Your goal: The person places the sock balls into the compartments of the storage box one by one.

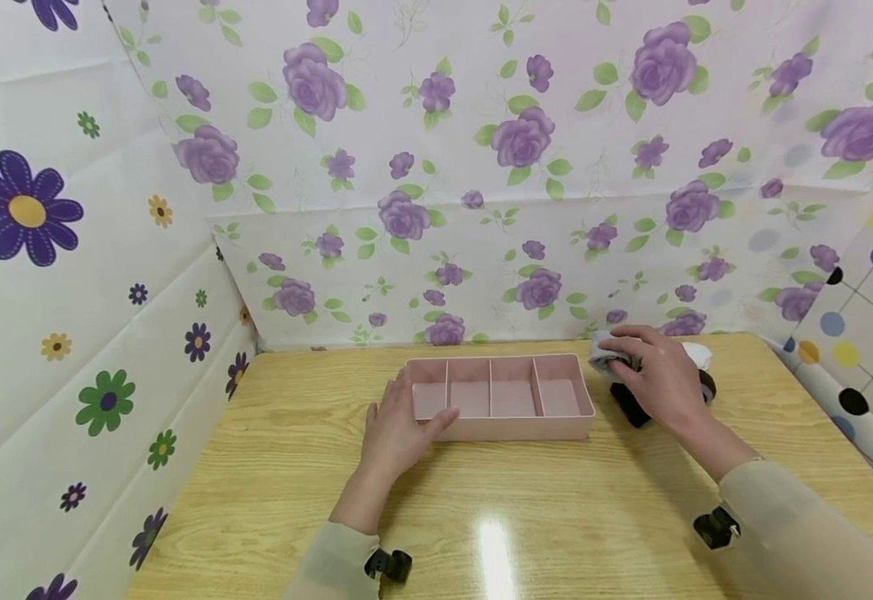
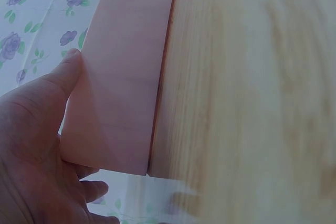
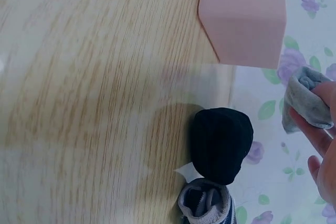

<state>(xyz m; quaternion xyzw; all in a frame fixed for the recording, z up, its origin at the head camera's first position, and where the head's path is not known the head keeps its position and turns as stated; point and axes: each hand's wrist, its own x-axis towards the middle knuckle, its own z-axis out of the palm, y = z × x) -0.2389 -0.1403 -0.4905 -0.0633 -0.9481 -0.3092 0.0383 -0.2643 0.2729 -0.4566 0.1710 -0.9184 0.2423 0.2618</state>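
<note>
A pink box with several compartments in a row lies lengthwise on the table, its compartments bare inside. My left hand holds its left end, thumb over the front rim and fingers around the end wall. Above the table, just right of the box, my right hand pinches a folded grey sock between thumb and fingers. Below that hand sits a black rolled bundle of fabric. A dark sock with a grey cuff lies beside the bundle in the right wrist view.
Behind my right hand a white item shows in part. The wooden table meets a flower-print cloth wall at the back. Another printed cloth stands at the left, and a dotted one at the right.
</note>
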